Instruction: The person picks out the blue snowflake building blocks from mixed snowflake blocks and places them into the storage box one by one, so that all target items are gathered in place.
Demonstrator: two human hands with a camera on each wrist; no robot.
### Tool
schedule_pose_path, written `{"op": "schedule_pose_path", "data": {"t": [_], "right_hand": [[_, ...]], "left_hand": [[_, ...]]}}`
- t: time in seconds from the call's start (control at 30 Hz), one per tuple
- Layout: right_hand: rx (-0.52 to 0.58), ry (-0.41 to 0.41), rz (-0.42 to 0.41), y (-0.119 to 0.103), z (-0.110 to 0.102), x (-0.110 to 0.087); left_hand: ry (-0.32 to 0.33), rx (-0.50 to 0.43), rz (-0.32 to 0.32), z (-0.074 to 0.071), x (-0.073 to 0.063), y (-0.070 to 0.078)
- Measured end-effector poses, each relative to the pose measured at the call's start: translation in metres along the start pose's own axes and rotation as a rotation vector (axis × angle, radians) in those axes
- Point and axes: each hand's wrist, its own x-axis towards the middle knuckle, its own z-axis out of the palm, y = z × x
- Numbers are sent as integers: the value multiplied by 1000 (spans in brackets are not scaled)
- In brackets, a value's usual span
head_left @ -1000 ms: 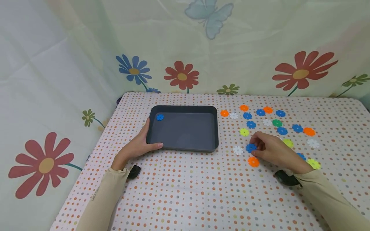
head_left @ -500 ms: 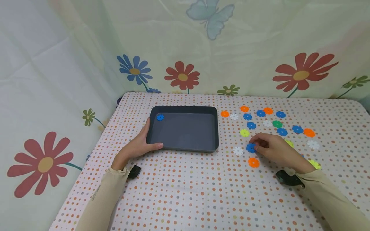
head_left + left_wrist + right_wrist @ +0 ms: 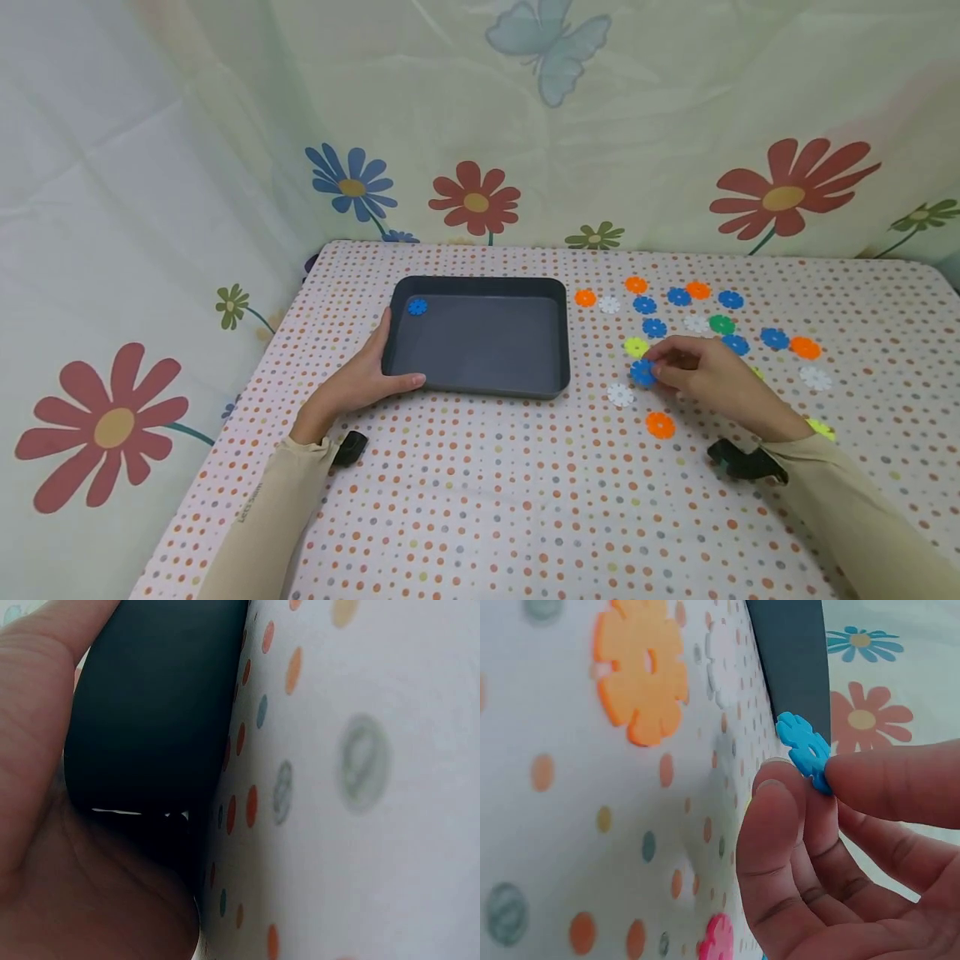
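In the head view a dark grey rectangular tray (image 3: 480, 392) stands on the table with one blue snowflake disc (image 3: 417, 307) inside at its far left. My left hand (image 3: 363, 375) holds the tray's near left corner, thumb at the near rim and fingers along the left side. The left wrist view shows the tray's dark wall (image 3: 157, 705) against the palm. Another blue snowflake disc (image 3: 808, 748) is pinched between thumb and fingertips of my right hand (image 3: 708, 379), lifted off the cloth and tilted. An orange disc (image 3: 661, 425) and a white disc (image 3: 620, 394) lie nearby.
Several loose discs spread over the right side, among them a green disc (image 3: 722, 324), a yellow disc (image 3: 636, 347) and an orange disc (image 3: 806, 347). A pink disc (image 3: 718, 939) shows in the right wrist view. A flowered curtain (image 3: 637, 108) hangs behind the dotted tablecloth (image 3: 480, 500).
My right hand has raised the blue disc from the cloth and shifted it slightly away from me and left. My left hand and the tray have stayed put.
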Motion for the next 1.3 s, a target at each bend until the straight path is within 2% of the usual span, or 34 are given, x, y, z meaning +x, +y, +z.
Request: {"op": "schedule_pose_path", "data": {"t": [0.33, 0.77, 0.9, 1.3], "right_hand": [[16, 4, 22, -9, -3, 10], [43, 26, -53, -28, -1, 19], [45, 34, -79, -34, -1, 20], [103, -15, -105, -43, 4, 25]], "left_hand": [[-2, -5, 23, 0, 1, 0], [-5, 0, 7, 0, 1, 2], [2, 0, 20, -2, 2, 2], [-8, -6, 6, -1, 0, 1]]}}
